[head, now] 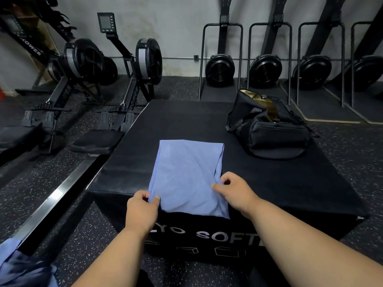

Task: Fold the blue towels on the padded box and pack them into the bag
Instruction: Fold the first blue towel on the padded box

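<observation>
— Gripping what?
— Left hand [143,210] and right hand [234,190] each pinched the blue towel [186,172], which lay at the padded box's [290,183] near edge; "SOFT" showed below.
— The bag?
— The black bag [267,129] sat open at the far right corner.

Both forearms are bare, no sleeves or jewellery visible.

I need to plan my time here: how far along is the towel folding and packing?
Early on. One blue towel lies on the padded box, apparently already folded into a long strip. In hand: the left hand and right hand pinch its near corners, seemingly for the next fold. Left: finishing it, packing it into the open black duffel bag, and more blue cloth at lower left.
</observation>
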`<state>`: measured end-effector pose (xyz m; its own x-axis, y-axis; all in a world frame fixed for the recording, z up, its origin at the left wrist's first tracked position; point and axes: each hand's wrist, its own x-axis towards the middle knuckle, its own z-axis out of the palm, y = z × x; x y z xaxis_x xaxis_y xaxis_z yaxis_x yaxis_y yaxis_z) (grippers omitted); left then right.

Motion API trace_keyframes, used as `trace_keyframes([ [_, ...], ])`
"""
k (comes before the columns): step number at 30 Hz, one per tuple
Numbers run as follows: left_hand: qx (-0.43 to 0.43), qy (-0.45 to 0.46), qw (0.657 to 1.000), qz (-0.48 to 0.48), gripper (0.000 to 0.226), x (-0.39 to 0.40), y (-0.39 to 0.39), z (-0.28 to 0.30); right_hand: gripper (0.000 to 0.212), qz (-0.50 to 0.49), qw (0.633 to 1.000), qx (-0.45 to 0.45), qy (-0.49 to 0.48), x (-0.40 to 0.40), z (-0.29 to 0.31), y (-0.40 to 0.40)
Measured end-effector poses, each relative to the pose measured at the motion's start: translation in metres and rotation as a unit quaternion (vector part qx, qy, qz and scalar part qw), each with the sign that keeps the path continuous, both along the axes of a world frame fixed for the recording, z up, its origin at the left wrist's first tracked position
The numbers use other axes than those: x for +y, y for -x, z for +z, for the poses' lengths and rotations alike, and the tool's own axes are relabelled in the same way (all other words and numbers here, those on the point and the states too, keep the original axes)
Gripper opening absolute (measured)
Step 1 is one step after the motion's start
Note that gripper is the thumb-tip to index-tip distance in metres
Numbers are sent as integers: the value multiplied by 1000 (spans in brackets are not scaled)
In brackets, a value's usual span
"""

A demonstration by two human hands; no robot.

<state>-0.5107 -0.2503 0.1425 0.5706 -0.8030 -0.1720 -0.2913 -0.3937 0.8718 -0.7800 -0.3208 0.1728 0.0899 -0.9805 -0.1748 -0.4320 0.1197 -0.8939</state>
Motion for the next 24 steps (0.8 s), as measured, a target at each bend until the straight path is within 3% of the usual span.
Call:
trace_keyframes([
  [3, 17, -14, 1000, -5, 17, 2, 0, 0, 32, 61, 991, 114, 41, 9, -5, 2],
  [6, 55, -20, 998, -30, 21, 6, 1, -2, 38, 67, 955, 264, 119, 21, -6, 7],
  [9, 61, -21, 996, -57, 33, 11, 4, -3, 41, 42, 945, 301, 120, 29, -2, 15],
  [13, 73, 7, 995, -74, 40, 15, 1, 1, 42, -3, 980, 178, 89, 33, 2, 23],
  [18, 188, 37, 980, -58, 33, 20, 2, 5, 33, -89, 995, -32, 12, 46, 10, 24],
  [21, 234, 43, 970, -44, 31, 23, 6, 8, 22, -75, 990, -102, -61, 58, 4, 19],
  [24, 257, 54, 964, -40, 31, 27, 9, 12, 38, -62, 988, -120, -70, 66, -8, 16],
])
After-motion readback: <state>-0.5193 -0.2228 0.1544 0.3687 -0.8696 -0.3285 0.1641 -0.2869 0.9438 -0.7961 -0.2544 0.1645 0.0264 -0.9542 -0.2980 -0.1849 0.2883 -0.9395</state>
